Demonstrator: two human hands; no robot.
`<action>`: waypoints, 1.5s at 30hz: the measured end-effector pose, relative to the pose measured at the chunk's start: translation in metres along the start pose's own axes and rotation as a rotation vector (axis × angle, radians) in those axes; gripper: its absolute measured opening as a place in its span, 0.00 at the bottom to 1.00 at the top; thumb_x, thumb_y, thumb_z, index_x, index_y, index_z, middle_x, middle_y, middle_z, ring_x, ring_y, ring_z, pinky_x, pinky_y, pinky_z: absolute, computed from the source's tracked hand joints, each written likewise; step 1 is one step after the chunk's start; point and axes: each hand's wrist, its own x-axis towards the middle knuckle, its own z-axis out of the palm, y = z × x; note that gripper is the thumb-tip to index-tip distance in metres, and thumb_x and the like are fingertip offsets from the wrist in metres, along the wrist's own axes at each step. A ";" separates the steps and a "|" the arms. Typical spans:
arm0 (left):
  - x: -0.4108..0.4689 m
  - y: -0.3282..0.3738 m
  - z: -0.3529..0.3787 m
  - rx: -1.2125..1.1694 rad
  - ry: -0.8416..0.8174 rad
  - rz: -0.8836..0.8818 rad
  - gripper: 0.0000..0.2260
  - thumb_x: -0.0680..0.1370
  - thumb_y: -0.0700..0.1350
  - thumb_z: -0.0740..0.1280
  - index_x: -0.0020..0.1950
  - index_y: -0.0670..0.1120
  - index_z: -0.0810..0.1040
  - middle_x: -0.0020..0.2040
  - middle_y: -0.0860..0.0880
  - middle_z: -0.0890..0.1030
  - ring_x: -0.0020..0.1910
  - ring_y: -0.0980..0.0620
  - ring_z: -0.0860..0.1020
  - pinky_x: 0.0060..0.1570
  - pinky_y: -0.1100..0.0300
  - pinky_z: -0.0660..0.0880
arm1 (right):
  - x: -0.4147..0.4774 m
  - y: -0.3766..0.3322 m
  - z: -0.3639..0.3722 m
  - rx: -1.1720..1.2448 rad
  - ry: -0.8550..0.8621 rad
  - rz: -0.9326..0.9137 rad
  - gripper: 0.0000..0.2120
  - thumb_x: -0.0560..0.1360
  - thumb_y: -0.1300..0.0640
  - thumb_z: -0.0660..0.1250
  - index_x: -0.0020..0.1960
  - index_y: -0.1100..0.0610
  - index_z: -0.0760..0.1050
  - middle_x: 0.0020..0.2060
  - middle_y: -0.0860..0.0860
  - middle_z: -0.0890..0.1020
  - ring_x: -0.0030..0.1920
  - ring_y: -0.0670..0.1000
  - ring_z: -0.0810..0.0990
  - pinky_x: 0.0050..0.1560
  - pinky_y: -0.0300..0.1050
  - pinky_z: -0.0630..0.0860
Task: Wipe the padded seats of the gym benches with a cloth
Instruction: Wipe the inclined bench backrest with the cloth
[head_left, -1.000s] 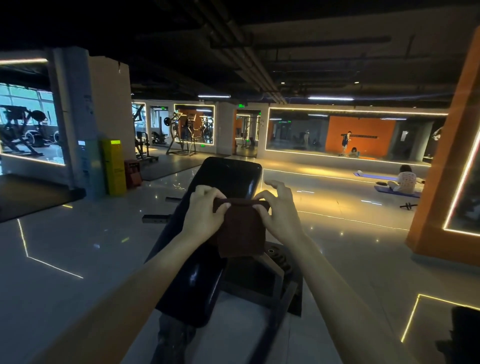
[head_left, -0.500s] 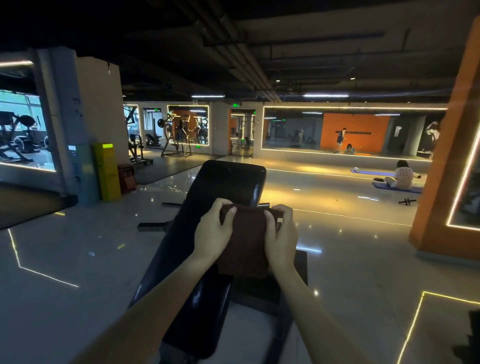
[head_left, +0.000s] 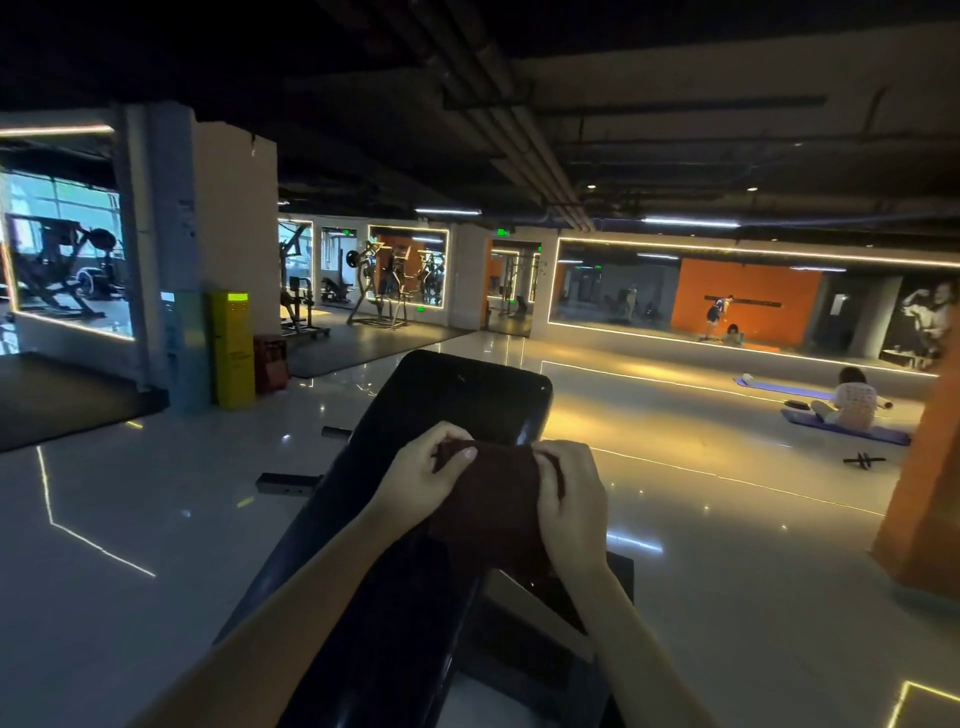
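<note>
Both forearms reach forward, close together; the left hand (head_left: 423, 483) and right hand (head_left: 571, 509) pinch a brown cloth (head_left: 493, 501) with curled fingers

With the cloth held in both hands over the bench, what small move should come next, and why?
Probably lower the cloth flat onto the bench pad. The left hand and right hand both grip its top edge, so it seems to hang over the black padding rather than lie spread on it; wiping looks not yet begun.
</note>
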 end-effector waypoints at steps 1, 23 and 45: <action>0.009 -0.004 0.002 0.013 0.004 0.003 0.02 0.80 0.43 0.67 0.51 0.48 0.79 0.45 0.57 0.80 0.46 0.65 0.78 0.46 0.73 0.71 | 0.007 0.005 0.005 -0.006 -0.007 -0.003 0.10 0.80 0.59 0.60 0.54 0.57 0.79 0.48 0.47 0.78 0.48 0.35 0.72 0.52 0.23 0.65; 0.199 -0.058 0.077 -0.202 -0.131 -0.373 0.06 0.81 0.42 0.62 0.45 0.50 0.71 0.46 0.50 0.78 0.43 0.56 0.77 0.44 0.58 0.79 | 0.200 0.106 0.104 -0.781 -0.132 0.073 0.12 0.82 0.55 0.59 0.56 0.48 0.81 0.51 0.49 0.84 0.54 0.56 0.77 0.48 0.48 0.68; 0.138 -0.225 -0.017 0.758 -0.347 -0.062 0.45 0.66 0.78 0.38 0.79 0.58 0.40 0.79 0.50 0.33 0.78 0.47 0.35 0.75 0.46 0.38 | 0.124 0.160 0.193 -0.850 -0.309 0.156 0.36 0.79 0.39 0.37 0.79 0.57 0.58 0.78 0.60 0.58 0.79 0.61 0.52 0.77 0.60 0.50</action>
